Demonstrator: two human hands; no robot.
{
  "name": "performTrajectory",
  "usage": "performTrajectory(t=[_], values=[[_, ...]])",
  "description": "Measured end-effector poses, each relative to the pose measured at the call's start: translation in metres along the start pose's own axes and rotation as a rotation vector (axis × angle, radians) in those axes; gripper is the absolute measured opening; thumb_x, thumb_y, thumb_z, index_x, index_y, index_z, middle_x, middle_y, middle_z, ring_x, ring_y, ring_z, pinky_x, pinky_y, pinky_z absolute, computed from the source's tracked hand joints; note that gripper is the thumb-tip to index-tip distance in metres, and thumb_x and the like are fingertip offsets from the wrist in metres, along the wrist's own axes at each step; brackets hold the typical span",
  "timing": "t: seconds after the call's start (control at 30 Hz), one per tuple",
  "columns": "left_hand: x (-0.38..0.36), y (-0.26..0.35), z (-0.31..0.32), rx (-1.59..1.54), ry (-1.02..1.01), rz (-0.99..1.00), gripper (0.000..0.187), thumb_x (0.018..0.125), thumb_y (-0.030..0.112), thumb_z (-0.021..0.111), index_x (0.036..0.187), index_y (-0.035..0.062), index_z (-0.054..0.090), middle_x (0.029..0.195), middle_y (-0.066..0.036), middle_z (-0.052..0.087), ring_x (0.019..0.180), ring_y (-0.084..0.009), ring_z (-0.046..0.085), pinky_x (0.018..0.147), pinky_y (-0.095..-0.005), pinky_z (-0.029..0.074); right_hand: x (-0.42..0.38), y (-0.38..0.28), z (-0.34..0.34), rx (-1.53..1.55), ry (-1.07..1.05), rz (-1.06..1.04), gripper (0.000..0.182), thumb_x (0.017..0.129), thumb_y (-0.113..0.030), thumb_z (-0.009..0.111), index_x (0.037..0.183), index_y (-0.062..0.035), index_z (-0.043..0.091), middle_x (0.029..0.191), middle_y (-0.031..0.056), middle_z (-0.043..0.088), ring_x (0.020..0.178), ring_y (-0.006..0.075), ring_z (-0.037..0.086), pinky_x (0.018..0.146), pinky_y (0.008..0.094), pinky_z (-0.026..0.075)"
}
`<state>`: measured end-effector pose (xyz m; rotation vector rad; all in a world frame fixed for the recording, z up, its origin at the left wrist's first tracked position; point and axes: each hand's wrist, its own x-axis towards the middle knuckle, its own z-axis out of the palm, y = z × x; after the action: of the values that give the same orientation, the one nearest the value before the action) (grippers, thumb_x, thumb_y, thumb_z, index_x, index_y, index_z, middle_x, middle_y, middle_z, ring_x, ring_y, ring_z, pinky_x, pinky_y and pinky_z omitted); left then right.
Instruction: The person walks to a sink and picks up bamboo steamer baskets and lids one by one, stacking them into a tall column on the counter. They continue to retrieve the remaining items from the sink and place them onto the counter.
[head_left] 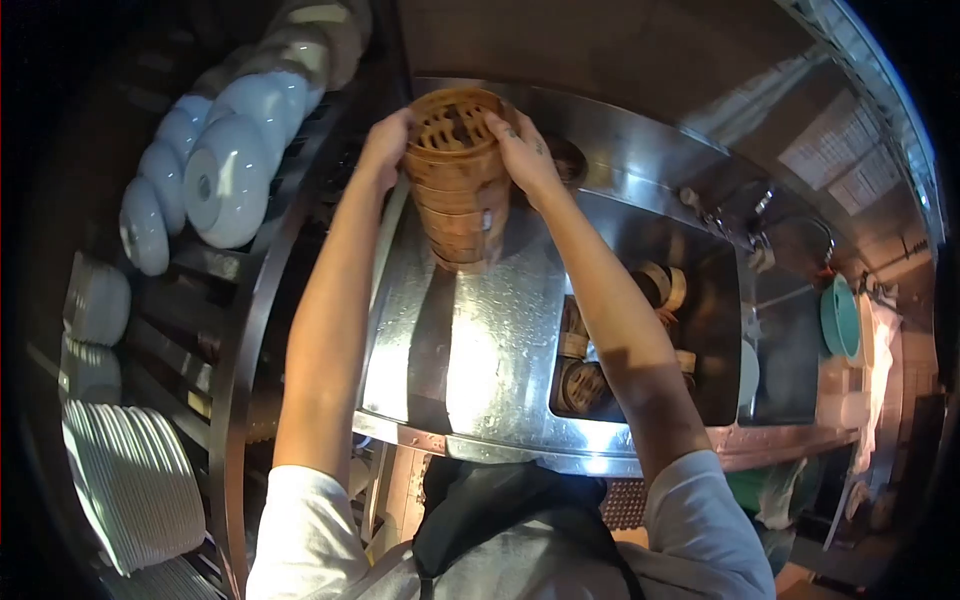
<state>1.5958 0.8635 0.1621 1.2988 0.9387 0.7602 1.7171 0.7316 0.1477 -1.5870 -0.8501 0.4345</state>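
A tall stack of bamboo steamer baskets [460, 195] rises from the wet metal drainboard [500, 350] left of the sink. The top basket shows its slatted base inside a round rim. My left hand [388, 148] is closed on the left side of that rim. On the opposite side, my right hand [523, 155] grips the rim with its thumb over the edge. Some fingers of both hands are hidden behind the stack. Behind my right wrist sits another dark round basket [568, 160], partly covered.
In the sink basin [715, 380] lie several more steamer baskets [583, 386]. Taps [705, 210] line the back wall. A slatted rack [245, 370] at left holds white bowls [228, 180] and stacked plates [135, 480]. A green basin [840, 317] is at far right.
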Motion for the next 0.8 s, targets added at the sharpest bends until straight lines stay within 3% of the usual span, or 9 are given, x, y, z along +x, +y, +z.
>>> performTrajectory(t=[0.1,0.17,0.2,0.27,0.37,0.5,0.6,0.67,0.8], values=[[0.006,-0.013,-0.001,-0.257,-0.092,0.063,0.028,0.082,0.026,0.05,0.097,0.0039,0.056,0.093,-0.008,0.058,0.086,-0.0188,0.052,0.078,-0.0325,0.041,-0.011,0.01,-0.024,0.144,0.15,0.034,0.074,0.083,-0.055,0.049,0.13,0.0003,0.036,0.127,0.0228,0.044,0.12,0.0312,0.042,0.098,0.0353,0.032],[0.008,-0.021,-0.01,-0.439,-0.087,0.144,0.036,0.087,0.031,0.046,0.112,0.0046,0.05,0.107,-0.009,0.056,0.101,-0.0203,0.05,0.09,-0.0338,0.037,-0.034,0.029,-0.066,0.12,0.177,-0.039,0.065,0.084,-0.049,0.051,0.126,0.0006,0.04,0.125,0.0222,0.046,0.118,0.0298,0.044,0.097,0.0338,0.033],[-0.011,-0.022,-0.011,-0.298,0.05,0.323,0.047,0.088,0.035,0.044,0.123,0.0041,0.043,0.122,-0.011,0.049,0.117,-0.0232,0.041,0.1,-0.0374,0.026,-0.047,0.048,-0.091,0.084,0.189,-0.087,0.061,0.084,-0.045,0.053,0.123,0.001,0.044,0.122,0.0215,0.049,0.115,0.028,0.046,0.095,0.0329,0.035],[-0.052,-0.026,-0.02,-0.373,0.086,0.237,0.057,0.09,0.042,0.033,0.133,0.004,0.033,0.137,-0.014,0.036,0.131,-0.0265,0.024,0.106,-0.0434,0.004,-0.08,0.108,-0.158,-0.078,0.215,0.094,0.046,0.086,-0.037,0.054,0.115,-0.0009,0.053,0.107,0.0109,0.058,0.099,0.0171,0.053,0.086,0.0266,0.039],[-0.124,-0.072,-0.031,-0.238,0.058,0.22,0.053,0.093,0.04,0.027,0.134,0.0063,0.034,0.137,-0.012,0.036,0.131,-0.0248,0.027,0.107,-0.0401,0.012,-0.151,0.223,-0.259,0.045,0.349,0.431,0.035,0.083,-0.028,0.056,0.104,0.0007,0.059,0.089,0.0063,0.061,0.079,0.0123,0.055,0.069,0.0253,0.044],[-0.224,-0.169,-0.049,-0.023,0.071,0.093,0.056,0.091,0.042,0.034,0.133,0.0045,0.034,0.136,-0.013,0.037,0.128,-0.0246,0.031,0.105,-0.0401,0.015,-0.225,0.395,-0.366,-0.345,0.447,0.737,0.029,0.078,-0.025,0.059,0.091,-0.0005,0.065,0.076,0.0069,0.063,0.071,0.0197,0.06,0.07,0.028,0.047],[-0.301,-0.19,-0.029,0.151,0.182,-0.149,0.056,0.091,0.041,0.035,0.133,0.0035,0.034,0.134,-0.014,0.039,0.126,-0.0287,0.033,0.103,-0.0443,0.014,-0.256,0.401,-0.389,-0.634,0.185,0.753,0.04,0.07,-0.032,0.067,0.1,-0.0054,0.063,0.092,0.0112,0.064,0.089,0.0253,0.059,0.083,0.0337,0.045],[-0.327,-0.204,-0.026,0.137,0.187,-0.188,0.054,0.091,0.04,0.035,0.132,0.004,0.036,0.133,-0.014,0.04,0.126,-0.0282,0.033,0.103,-0.0434,0.014,-0.264,0.405,-0.393,-1.285,-0.173,0.618,0.063,0.061,-0.039,0.074,0.114,-0.0112,0.054,0.108,0.0116,0.059,0.111,0.0283,0.048,0.096,0.0406,0.036],[-0.347,-0.192,0.019,0.245,0.209,-0.267,0.043,0.091,0.028,0.04,0.127,0.0042,0.041,0.129,-0.012,0.046,0.122,-0.0258,0.04,0.101,-0.0408,0.021,-0.247,0.418,-0.408,-1.394,-0.509,0.682,0.082,0.055,-0.042,0.078,0.122,-0.0093,0.044,0.118,0.0096,0.052,0.121,0.0267,0.037,0.103,0.0433,0.026]])
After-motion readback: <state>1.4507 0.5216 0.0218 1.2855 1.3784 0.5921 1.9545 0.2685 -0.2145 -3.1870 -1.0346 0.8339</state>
